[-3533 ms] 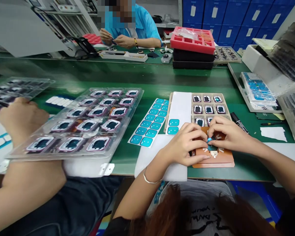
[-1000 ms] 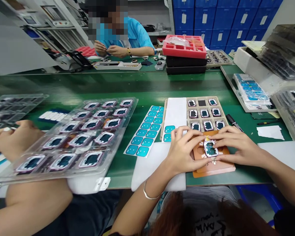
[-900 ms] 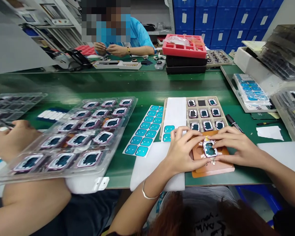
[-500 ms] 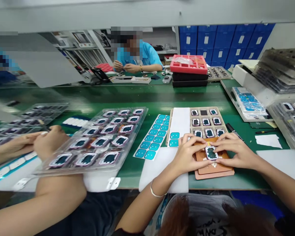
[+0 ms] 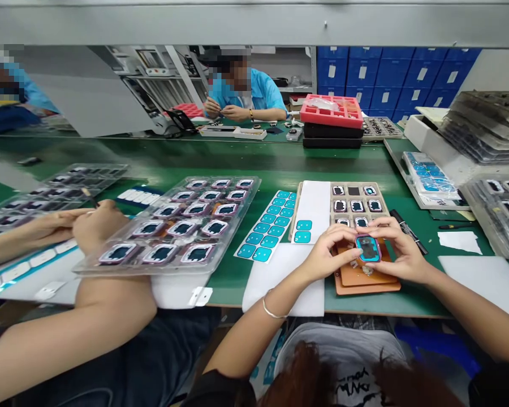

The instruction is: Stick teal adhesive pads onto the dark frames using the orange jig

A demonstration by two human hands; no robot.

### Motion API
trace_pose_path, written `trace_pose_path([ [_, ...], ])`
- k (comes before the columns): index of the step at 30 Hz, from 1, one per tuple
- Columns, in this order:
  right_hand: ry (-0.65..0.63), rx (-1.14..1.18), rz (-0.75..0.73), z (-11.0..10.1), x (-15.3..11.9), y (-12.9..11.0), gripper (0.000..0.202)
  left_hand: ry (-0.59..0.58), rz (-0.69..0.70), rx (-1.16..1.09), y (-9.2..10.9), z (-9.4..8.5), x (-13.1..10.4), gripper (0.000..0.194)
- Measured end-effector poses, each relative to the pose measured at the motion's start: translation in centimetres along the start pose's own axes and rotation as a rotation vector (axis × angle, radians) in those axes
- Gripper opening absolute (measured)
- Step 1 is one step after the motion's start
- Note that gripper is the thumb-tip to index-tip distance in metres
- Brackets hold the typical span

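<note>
My left hand (image 5: 327, 256) and my right hand (image 5: 396, 252) hold one small rounded frame part (image 5: 368, 249) between their fingertips, lifted just above the orange jig block (image 5: 365, 281). A teal film rims the part. Behind the jig lies a tan tray (image 5: 388, 199) with several similar parts in its pockets. A white backing sheet (image 5: 311, 205) with two teal stickers and a sheet of teal stickers (image 5: 268, 224) lie to the left of it.
A co-worker's arm (image 5: 85, 226) at the left works beside a clear blister tray (image 5: 186, 223) of frame parts. A black marker (image 5: 408, 230) lies right of the tan tray. Stacked trays (image 5: 483, 127) crowd the right. Another person (image 5: 246, 93) sits across the green belt.
The part was pressed flat on the jig by both hands; now it is lifted off and tilted up between my fingers. The camera has tipped upward.
</note>
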State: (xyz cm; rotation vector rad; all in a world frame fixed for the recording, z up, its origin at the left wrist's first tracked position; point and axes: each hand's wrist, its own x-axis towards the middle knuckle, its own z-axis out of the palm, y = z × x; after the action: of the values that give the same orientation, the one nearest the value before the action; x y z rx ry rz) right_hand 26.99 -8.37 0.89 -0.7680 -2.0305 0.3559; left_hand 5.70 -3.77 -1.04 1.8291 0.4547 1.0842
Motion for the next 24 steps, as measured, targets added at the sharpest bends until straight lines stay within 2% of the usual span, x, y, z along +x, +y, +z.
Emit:
trace_pose_path([
  [4,0.015,-0.109,-0.024,0.1,0.2,-0.2,0.047,-0.036,-0.09,-0.23,0.3,0.1,0.2,0.038],
  [7,0.024,-0.175,-0.029,0.2,0.2,-0.3,0.046,-0.077,-0.129,-0.312,0.5,0.0,0.1,0.034],
  [12,0.017,-0.179,0.007,0.4,0.1,-0.5,0.039,-0.146,-0.143,-0.292,0.6,-0.3,0.0,0.036],
  [17,0.002,-0.036,0.056,0.0,0.1,-0.7,0.051,-0.129,-0.11,-0.226,1.0,-0.5,0.1,0.033],
  [21,0.019,-0.061,0.061,0.0,0.2,-0.9,0.017,-0.123,-0.073,-0.206,1.1,-0.3,0.3,0.031],
  [24,0.057,-0.068,0.034,0.0,0.3,-1.3,0.016,-0.047,-0.083,-0.164,1.0,0.0,0.3,0.033],
])
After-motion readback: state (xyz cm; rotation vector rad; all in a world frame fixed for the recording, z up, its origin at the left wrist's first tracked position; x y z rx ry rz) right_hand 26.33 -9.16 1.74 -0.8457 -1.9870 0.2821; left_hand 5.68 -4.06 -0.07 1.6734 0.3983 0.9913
